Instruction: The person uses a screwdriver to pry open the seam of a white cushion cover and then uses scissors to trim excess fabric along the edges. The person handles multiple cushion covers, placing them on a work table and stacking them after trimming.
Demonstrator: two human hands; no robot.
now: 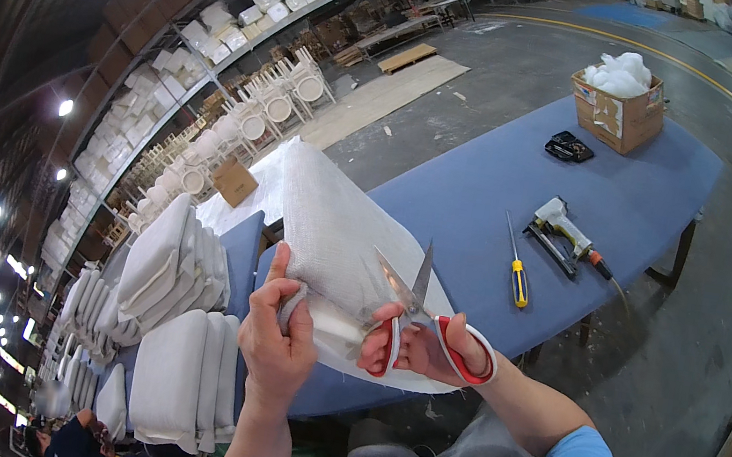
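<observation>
My left hand (278, 338) pinches the near left edge of a white fabric-covered cushion (352, 226) on the blue table, index finger pointing up. What lies between thumb and fingers seems to be a small fold of the fabric. In my right hand (425, 349) is a pair of scissors (404, 291) with red and white handles, fingers and thumb through the loops. Its blades stand spread, tips up and away from me, over the near part of the cushion. Whether the blades touch the fabric, I cannot tell.
On the blue table (449, 179) to the right lie a yellow-handled screwdriver (518, 275), a staple gun (564, 234) with a hose and a black case (569, 147). A cardboard box (623, 120) of white stuffing stands beyond. White cushions (174, 370) are stacked left; another person (83, 442) is lower left.
</observation>
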